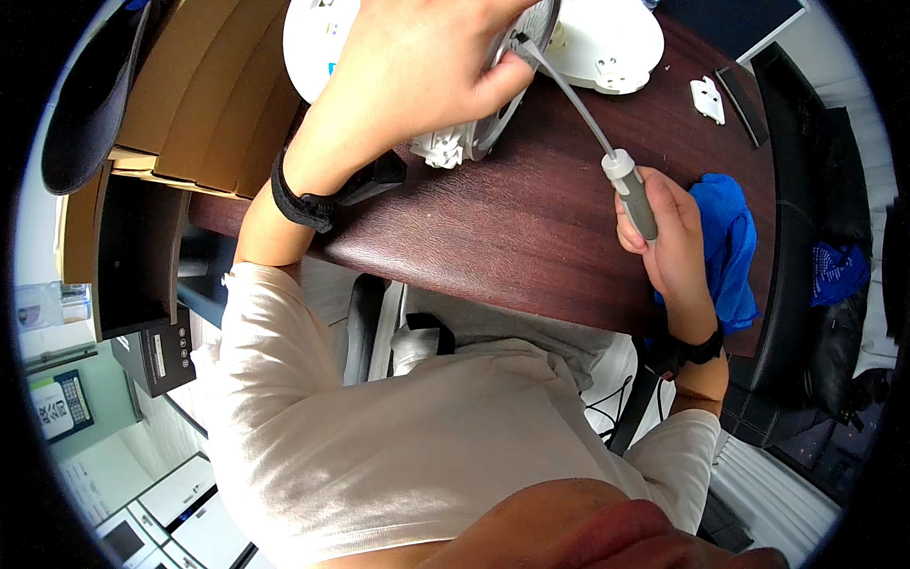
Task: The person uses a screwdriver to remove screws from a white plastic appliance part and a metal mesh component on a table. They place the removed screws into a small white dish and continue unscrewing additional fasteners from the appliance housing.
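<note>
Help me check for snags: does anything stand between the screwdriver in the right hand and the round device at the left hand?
Nothing visible does. The screwdriver runs uncrossed to the round device; the left hand has its thumb close beside the tip. Whether the tip touches is unclear.

Two hands [441, 71] [675, 223], two black wrist straps [301, 204] [703, 349], one screwdriver [620, 169], one blue cloth [728, 237] and one small white plastic piece [706, 100] were seen at one dark brown table [464, 237].
</note>
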A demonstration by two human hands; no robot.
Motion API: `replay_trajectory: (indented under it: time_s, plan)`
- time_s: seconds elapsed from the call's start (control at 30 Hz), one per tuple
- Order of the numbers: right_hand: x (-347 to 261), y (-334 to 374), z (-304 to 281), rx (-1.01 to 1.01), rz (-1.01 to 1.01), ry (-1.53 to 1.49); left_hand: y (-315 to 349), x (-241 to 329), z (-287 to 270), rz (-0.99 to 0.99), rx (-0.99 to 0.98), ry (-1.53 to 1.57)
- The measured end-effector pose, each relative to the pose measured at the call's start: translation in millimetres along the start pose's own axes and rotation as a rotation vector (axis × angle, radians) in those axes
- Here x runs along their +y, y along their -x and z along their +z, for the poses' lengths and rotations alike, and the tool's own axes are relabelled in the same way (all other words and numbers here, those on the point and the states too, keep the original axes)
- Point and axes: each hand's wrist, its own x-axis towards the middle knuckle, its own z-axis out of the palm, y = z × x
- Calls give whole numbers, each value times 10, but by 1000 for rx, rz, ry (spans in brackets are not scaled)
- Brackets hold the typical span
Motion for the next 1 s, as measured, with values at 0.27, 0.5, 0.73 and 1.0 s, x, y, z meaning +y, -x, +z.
replay_trajectory:
  time_s: [0.27, 0.5, 0.73, 1.0]
  plan:
    - [-274, -68, -217, -27, -58, 283, -3, -27, 46, -3, 6, 0]
    - [-709, -278, -285, 251, -1078, 1374, 2, -30, 47, 10, 31, 9]
    - [-416, -248, -404, 348, -1007, 1068, 6, -40, 72, 32, 70, 26]
    - [-118, -9, -226, 109, -444, 596, 8, -10, 11, 22, 9, -39]
